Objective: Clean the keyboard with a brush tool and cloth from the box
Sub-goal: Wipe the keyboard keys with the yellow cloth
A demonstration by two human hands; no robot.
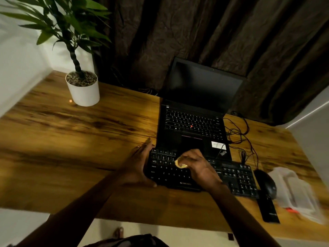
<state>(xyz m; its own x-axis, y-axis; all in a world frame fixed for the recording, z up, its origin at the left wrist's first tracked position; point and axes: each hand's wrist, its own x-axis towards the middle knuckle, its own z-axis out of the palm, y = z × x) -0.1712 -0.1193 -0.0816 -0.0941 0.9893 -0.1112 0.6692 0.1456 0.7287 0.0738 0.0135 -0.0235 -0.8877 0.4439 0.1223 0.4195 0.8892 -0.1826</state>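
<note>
right hand [197,164] clenches a yellow cloth [180,163] on the keyboard [195,173] at 5 o'clock; left hand [140,166], released, braces its 9 o'clock edge. hard wiping might slide it into the laptop [194,122].

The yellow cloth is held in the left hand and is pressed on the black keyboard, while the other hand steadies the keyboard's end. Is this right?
Not quite. The head view shows the yellow cloth bunched in the right hand, pressed on the black keyboard. The left hand is the one that steadies the keyboard's end.
</note>
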